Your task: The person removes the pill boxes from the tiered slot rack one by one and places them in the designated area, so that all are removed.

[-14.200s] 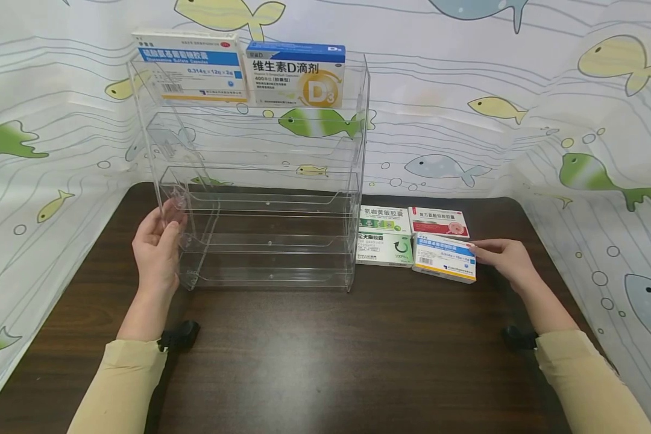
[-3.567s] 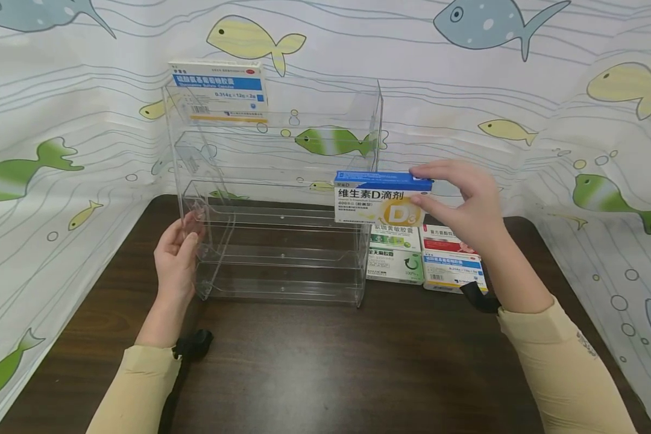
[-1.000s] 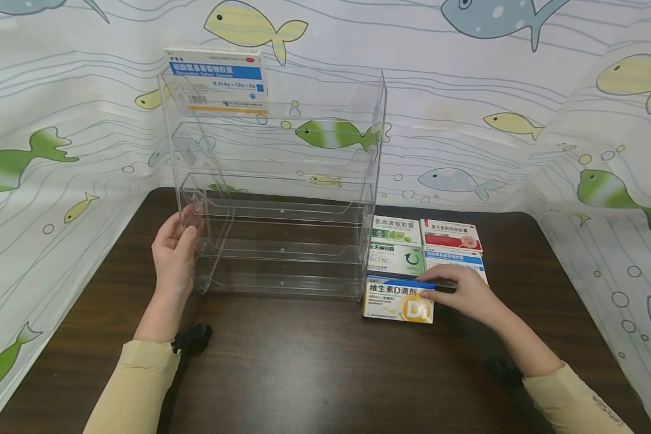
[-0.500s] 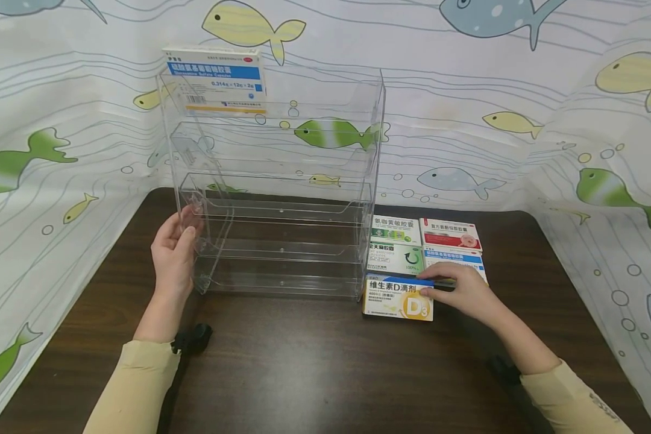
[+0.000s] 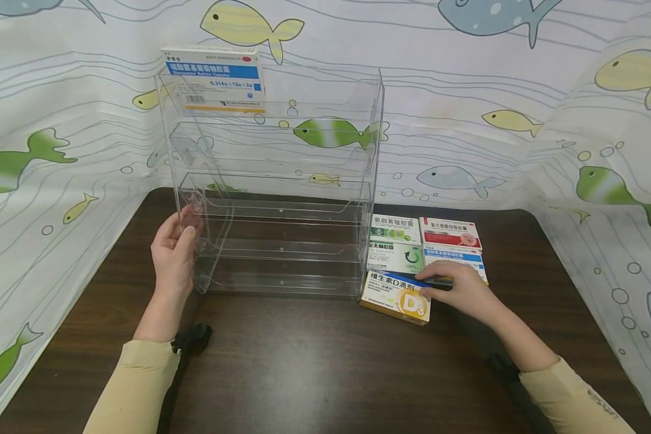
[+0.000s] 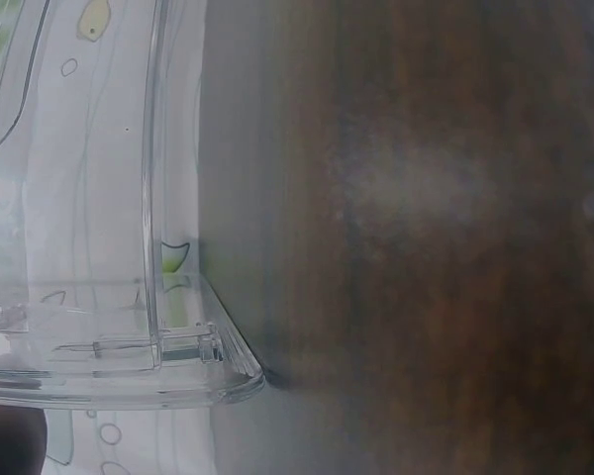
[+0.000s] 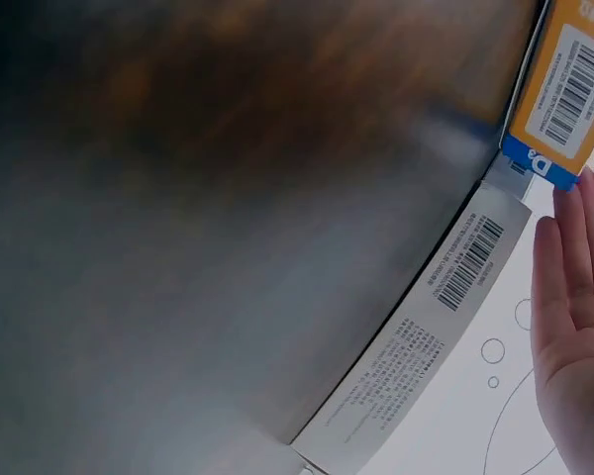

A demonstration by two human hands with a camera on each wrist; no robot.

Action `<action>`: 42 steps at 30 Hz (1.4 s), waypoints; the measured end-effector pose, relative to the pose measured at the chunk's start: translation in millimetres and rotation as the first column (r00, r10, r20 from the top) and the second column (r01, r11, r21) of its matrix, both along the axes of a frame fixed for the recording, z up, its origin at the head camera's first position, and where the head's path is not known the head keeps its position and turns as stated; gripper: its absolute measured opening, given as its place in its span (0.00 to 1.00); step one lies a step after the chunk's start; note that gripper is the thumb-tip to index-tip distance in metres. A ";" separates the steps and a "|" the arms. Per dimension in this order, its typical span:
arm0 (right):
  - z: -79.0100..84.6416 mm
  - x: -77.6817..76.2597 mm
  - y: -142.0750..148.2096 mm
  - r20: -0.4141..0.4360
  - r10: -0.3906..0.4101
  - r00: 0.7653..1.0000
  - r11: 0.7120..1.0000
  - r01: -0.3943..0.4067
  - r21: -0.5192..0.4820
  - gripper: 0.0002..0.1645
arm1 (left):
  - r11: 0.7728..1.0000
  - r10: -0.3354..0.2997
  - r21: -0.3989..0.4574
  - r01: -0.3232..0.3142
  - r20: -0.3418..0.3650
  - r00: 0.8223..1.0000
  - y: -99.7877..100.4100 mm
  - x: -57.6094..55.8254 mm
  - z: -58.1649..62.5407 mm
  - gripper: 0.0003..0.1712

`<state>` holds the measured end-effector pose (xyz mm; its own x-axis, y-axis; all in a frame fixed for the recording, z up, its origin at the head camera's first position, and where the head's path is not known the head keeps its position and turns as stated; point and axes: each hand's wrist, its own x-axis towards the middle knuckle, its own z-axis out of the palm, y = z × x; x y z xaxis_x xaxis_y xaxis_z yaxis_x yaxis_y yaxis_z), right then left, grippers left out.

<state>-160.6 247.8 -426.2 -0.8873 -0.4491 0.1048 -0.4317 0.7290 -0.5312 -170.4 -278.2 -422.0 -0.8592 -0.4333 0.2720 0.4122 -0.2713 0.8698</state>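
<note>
In the head view my left hand (image 5: 172,253) grips the left side of a clear acrylic display rack (image 5: 282,282), and a lower corner of the rack (image 6: 208,346) shows in the left wrist view. My right hand (image 5: 463,289) pinches a vitamin D drops box (image 5: 396,295) at its upper right corner, thumb in front. That box leans back low over the table, close to the rack's right foot; whether it lies flat I cannot tell. In the right wrist view the orange end of this box (image 7: 564,89) shows a barcode, with my fingertips at its blue edge.
One glucosamine box (image 5: 214,81) stands in the rack's top tier, left. Right of the rack lie two green-and-white boxes, the upper (image 5: 395,229) and lower (image 5: 393,257), a red-and-white box (image 5: 451,234) and a second glucosamine box (image 5: 452,256), partly under my right hand. Fish-print cloth surrounds the table.
The vitamin D box has gone from the rack's top tier to the table's right side in my right hand; lately it tips back and turns slightly. My left hand stays on the rack.
</note>
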 end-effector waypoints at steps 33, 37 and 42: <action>-4.2 19.4 -14.5 -0.112 0.210 0.971 0.977 -0.205 0.051 0.35 | 1.000 0.006 -0.006 -0.006 0.008 1.000 -0.3 0.6 0.2 0.22; -5.4 18.8 -14.6 -0.141 0.222 0.965 0.975 -0.217 0.054 0.35 | 1.000 0.005 -0.012 -0.005 0.002 1.000 -0.4 1.1 -0.5 0.22; -4.8 17.9 -15.1 -0.139 0.221 0.965 0.975 -0.214 0.062 0.36 | 1.000 0.003 -0.012 -0.003 0.007 1.000 -0.6 0.9 -0.7 0.21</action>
